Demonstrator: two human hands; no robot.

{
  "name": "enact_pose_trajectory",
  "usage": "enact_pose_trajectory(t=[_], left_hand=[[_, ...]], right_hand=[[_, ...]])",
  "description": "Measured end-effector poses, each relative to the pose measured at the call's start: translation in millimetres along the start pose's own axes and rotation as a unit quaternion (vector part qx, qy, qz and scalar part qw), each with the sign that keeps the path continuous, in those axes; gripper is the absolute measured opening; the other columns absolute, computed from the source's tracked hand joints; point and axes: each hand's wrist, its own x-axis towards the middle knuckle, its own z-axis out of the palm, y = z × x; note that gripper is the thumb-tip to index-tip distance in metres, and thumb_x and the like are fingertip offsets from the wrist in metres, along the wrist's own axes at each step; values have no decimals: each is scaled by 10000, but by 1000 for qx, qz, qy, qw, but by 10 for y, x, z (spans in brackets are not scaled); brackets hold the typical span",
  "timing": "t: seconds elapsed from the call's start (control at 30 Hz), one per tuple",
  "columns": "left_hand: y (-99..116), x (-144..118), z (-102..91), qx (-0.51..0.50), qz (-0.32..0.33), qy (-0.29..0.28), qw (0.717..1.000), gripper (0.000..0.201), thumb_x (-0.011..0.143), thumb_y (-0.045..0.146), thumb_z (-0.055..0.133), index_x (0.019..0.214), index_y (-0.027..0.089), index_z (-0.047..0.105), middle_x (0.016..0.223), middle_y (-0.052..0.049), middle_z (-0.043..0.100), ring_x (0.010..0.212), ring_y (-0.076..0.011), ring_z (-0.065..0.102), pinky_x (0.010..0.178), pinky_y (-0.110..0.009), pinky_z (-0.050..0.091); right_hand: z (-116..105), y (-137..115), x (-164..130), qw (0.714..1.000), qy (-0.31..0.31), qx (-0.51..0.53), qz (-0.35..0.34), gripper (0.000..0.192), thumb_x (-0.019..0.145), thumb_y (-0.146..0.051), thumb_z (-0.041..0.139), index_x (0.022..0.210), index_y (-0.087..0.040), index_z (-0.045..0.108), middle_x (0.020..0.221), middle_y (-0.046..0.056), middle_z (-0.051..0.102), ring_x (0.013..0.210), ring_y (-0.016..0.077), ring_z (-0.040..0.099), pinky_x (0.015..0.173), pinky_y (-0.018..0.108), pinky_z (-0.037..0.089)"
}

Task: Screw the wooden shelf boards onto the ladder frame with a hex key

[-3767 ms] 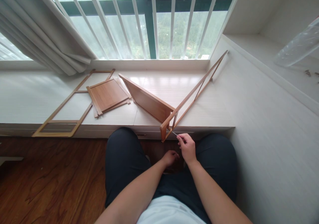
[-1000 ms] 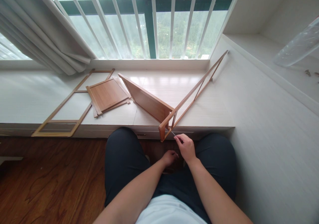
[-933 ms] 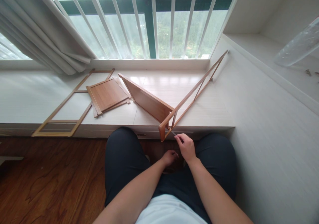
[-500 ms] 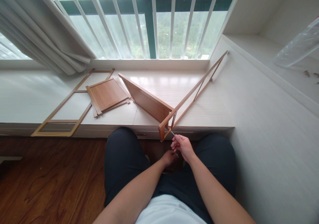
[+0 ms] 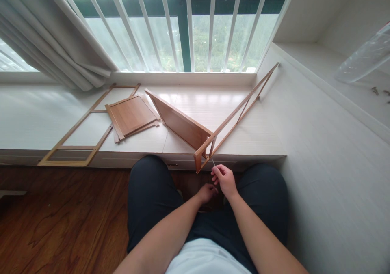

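Observation:
My right hand (image 5: 224, 180) pinches a thin metal rod (image 5: 213, 163) between thumb and fingertips. The rod points up beside the lower end of an upright wooden frame (image 5: 227, 132), with a small gap between them. Against this frame stands a brown wooden panel (image 5: 183, 121), tilted on its edge and meeting the frame near its front end. Lower down, between my knees, my left hand (image 5: 207, 193) has its fingers curled in. Whether anything is inside it is hidden.
A stack of wooden panels (image 5: 132, 115) lies on the white bench (image 5: 258, 138), over a second wooden frame (image 5: 76, 158) that juts past the bench edge. A white side wall (image 5: 329, 164) stands to the right. Clear plastic wrapping (image 5: 362, 59) and small metal pieces (image 5: 374, 90) lie on the shelf.
My right hand has shifted slightly to the right, and the rod's tip has drawn away from the upright frame. My left hand, the frame and the panels stay nearly still.

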Motion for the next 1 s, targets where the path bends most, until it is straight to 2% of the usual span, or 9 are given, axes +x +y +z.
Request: enact_pose_trajectory(t=[0.1,0.23,0.4,0.8,1.0], left_hand=[[-15,7,13,-5,-2,4,1000,227,802,320,669,694,123,632,587,-4,560,547,-124,488,596,-286,386],[-25,11,20,-6,-9,8,1000,280,795,375,691,682,127,631,585,-3,568,531,-120,476,589,-289,380],[-26,15,14,0,-10,14,1000,307,778,406,711,671,127,643,577,0,571,548,-123,489,600,-284,377],[-4,-5,27,7,-12,16,1000,243,810,322,665,664,131,632,593,-5,578,535,-116,473,579,-276,368],[0,-7,22,12,-15,17,1000,280,790,371,697,663,128,640,588,-5,579,541,-119,480,580,-273,382]], right_hand=[[-15,12,-33,998,13,-59,-37,344,822,-529,705,877,-190,690,726,29,665,551,141,590,441,222,438],[-28,-6,-49,982,37,-155,-102,334,904,-524,607,958,-204,688,754,30,677,553,155,611,477,247,461],[-43,-39,-33,970,53,-193,-136,308,931,-504,578,917,-209,666,728,22,663,549,161,612,535,267,478],[-42,-63,-11,945,57,-262,-188,298,958,-459,546,907,-206,693,779,49,697,639,184,608,626,300,478],[-60,-78,-3,928,58,-289,-230,290,978,-427,527,910,-206,700,837,52,693,688,179,599,671,301,480]])
